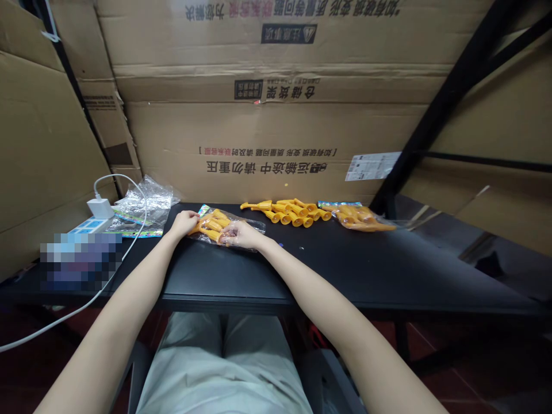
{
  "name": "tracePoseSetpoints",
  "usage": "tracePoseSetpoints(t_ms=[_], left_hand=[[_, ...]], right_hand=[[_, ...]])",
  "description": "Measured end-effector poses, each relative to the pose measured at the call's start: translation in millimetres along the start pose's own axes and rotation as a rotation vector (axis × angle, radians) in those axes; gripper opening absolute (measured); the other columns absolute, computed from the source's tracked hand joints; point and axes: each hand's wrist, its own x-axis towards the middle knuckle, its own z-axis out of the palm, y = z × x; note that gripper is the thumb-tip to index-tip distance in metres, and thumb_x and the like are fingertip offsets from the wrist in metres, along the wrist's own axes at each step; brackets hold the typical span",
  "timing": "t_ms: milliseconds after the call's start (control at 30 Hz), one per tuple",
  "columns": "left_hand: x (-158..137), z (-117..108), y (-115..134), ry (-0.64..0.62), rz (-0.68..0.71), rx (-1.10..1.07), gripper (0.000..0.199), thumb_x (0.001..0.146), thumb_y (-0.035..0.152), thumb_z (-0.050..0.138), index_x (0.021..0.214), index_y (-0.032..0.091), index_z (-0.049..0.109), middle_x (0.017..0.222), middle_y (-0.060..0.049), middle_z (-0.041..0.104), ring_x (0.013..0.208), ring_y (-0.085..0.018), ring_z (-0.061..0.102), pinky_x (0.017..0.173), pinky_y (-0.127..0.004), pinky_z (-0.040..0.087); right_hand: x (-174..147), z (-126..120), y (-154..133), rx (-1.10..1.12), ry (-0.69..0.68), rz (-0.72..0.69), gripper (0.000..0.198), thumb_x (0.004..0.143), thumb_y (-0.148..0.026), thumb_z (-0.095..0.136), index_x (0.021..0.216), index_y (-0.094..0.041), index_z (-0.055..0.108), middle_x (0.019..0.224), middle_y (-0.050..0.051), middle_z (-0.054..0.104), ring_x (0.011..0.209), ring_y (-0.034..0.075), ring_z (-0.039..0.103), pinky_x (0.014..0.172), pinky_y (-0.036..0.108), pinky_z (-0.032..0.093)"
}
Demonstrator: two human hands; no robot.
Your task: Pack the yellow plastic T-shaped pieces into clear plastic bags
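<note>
now both hands grip a clear packet of orange pieces (214, 226): left hand (184, 222) pinches its 9 o'clock end, right hand (240, 234) curls over its 3 o'clock end; loose orange pieces (288, 211) lie at 2 o'clock.

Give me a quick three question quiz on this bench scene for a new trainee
1. True or false: both hands rest on one clear bag of orange pieces.
2. What lies loose at the table's back middle?
A. orange pieces
B. scissors
C. tape
3. Which side holds the white charger?

Key
1. True: left hand, right hand.
2. A, loose orange pieces.
3. Left, white charger on the power strip.
</note>
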Motion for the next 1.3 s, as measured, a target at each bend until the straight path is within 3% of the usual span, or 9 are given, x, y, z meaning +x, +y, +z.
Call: tracePoseSetpoints(t_ms=[200,467,600,733,833,1000,1300], left_hand=[[1.2,0.0,-1.4,-0.011,0.018,-0.007,0.032,0.077,0.018,0.049,0.101,0.015,0.071,0.107,-0.007,0.069,0.102,-0.019,0.062,0.087,-0.021,0.044],[0.0,-1.1,-1.1,-0.02,0.035,0.017,0.034,0.077,0.02,0.051,0.104,0.013,0.069,0.103,-0.009,0.07,0.095,-0.018,0.064,0.084,-0.021,0.045],[-0.9,-0.1,-2.6,-0.026,0.07,0.065,0.035,0.077,0.023,0.051,0.106,0.013,0.068,0.104,-0.009,0.07,0.096,-0.019,0.064,0.085,-0.021,0.045],[2.7,1.9,-6.5,-0.033,0.109,0.178,0.032,0.076,0.025,0.05,0.098,0.015,0.071,0.108,-0.008,0.068,0.1,-0.021,0.062,0.086,-0.024,0.045],[6.6,2.5,-9.6,-0.087,0.149,0.247,0.031,0.074,0.026,0.051,0.095,0.015,0.071,0.111,-0.009,0.065,0.102,-0.023,0.061,0.087,-0.025,0.045],[7.5,0.5,-9.3,-0.123,0.19,0.312,0.031,0.076,0.035,0.053,0.095,0.016,0.07,0.111,-0.011,0.064,0.103,-0.024,0.06,0.089,-0.027,0.045],[1.8,0.8,0.2,-0.209,0.163,0.303,0.03,0.081,0.036,0.049,0.096,0.017,0.065,0.106,-0.01,0.066,0.101,-0.024,0.061,0.086,-0.028,0.045]], right_hand=[[2.6,4.1,2.7,0.059,-0.012,-0.109,0.019,0.079,-0.029,0.062,0.084,-0.015,0.074,0.085,0.003,0.063,0.074,0.012,0.056,0.072,0.022,0.042],[9.2,8.1,17.7,0.091,-0.025,-0.152,0.018,0.078,-0.031,0.065,0.084,-0.016,0.074,0.081,0.003,0.063,0.073,0.013,0.057,0.069,0.024,0.044],[12.6,3.8,28.2,0.081,0.146,-0.072,0.018,0.077,-0.028,0.065,0.086,-0.014,0.072,0.081,0.004,0.064,0.073,0.014,0.058,0.069,0.025,0.044],[12.8,-0.2,34.0,-0.071,0.343,0.033,0.016,0.079,-0.021,0.059,0.09,-0.012,0.067,0.089,0.007,0.064,0.08,0.015,0.058,0.075,0.027,0.044],[10.6,0.1,29.0,-0.183,0.318,0.112,0.023,0.077,-0.03,0.064,0.093,-0.015,0.066,0.092,0.008,0.064,0.081,0.017,0.059,0.073,0.027,0.043],[11.1,2.8,13.8,-0.283,0.251,0.207,0.031,0.076,-0.049,0.063,0.083,-0.019,0.067,0.088,0.007,0.066,0.08,0.02,0.061,0.068,0.026,0.042],[16.4,4.0,12.3,-0.35,0.283,0.285,0.025,0.08,-0.041,0.061,0.089,-0.018,0.066,0.096,0.01,0.069,0.094,0.023,0.062,0.076,0.028,0.042]])
